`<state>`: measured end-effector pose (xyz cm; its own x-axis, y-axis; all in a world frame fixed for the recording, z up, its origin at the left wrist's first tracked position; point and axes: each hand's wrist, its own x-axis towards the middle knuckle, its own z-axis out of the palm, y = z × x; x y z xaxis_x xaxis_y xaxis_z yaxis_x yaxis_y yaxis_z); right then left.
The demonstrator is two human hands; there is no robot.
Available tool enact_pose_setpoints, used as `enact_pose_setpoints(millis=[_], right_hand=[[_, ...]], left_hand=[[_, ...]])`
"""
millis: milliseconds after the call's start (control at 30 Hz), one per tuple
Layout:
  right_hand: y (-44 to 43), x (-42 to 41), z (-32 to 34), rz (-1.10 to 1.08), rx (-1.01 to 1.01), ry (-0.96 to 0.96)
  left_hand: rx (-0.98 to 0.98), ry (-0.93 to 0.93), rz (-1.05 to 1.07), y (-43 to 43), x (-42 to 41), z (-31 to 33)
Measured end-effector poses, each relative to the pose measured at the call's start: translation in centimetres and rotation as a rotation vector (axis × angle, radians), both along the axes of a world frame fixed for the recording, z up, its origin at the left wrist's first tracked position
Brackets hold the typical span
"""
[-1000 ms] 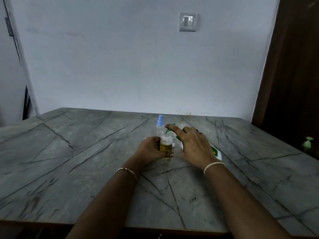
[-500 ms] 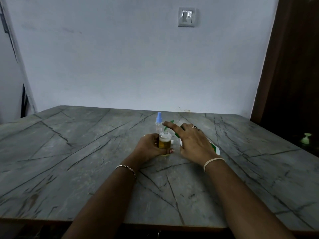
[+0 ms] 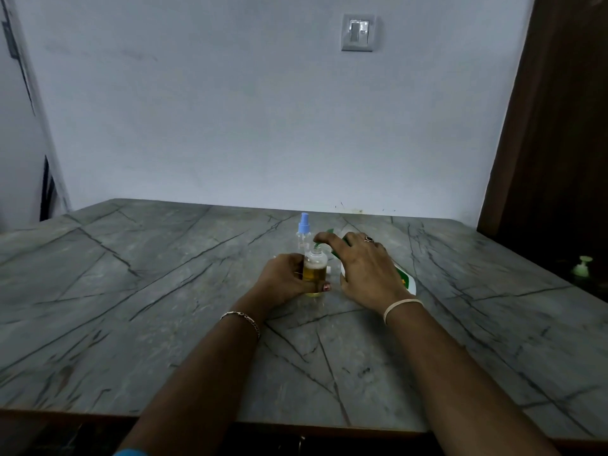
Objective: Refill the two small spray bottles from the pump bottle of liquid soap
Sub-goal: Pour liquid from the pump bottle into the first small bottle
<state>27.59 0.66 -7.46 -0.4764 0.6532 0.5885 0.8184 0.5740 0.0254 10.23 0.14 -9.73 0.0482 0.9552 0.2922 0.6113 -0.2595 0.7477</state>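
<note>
At a grey, dark-veined stone table, the refill is under way. The person's left hand is wrapped round a small clear plastic spray bottle with its top off, steadying it upright on the tabletop; amber liquid stands roughly two-thirds up it. The right hand lies over a white pump bottle with a green label, which leans toward the small bottle. Its thumb is tucked round the body and its forefinger is stretched out onto the green pump head, whose spout appears to sit at the open neck. Whether soap is running at this instant cannot be told. Just behind stands the second small clear spray bottle with a pale blue sprayer top, capped and seemingly not yet filled. By the look of it, the first bottle needs only a few more measured presses, with the spout kept over the narrow mouth, before it is closed and the other opened.
</note>
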Motion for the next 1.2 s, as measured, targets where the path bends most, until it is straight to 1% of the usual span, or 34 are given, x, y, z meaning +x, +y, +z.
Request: enact_pose_setpoints(millis=[167,300,467,700,1000,1200], right_hand=[[0.11,0.34,-0.27,-0.006,0.008,-0.017],[-0.15,0.05,-0.01,-0.002,-0.003,0.014],[-0.2,-0.41,-0.02,0.001,-0.001,0.041],[-0.14,0.31,-0.14,-0.001,-0.012,0.008],[-0.19,-0.33,0.16,0.012,-0.028,0.042],[-0.07,0.01,-0.06,-0.009,-0.02,-0.001]], left_hand=[[-0.021,-0.034,-0.006,0.02,0.08,-0.06],[-0.009,-0.003,-0.002,-0.08,0.1,0.04],[-0.009,-0.019,-0.006,0.16,-0.04,-0.14],[-0.005,-0.023,0.0,0.17,0.02,-0.25],[-0.008,-0.018,-0.011,0.41,-0.07,-0.28],[-0.003,-0.033,-0.019,0.41,-0.16,-0.35]])
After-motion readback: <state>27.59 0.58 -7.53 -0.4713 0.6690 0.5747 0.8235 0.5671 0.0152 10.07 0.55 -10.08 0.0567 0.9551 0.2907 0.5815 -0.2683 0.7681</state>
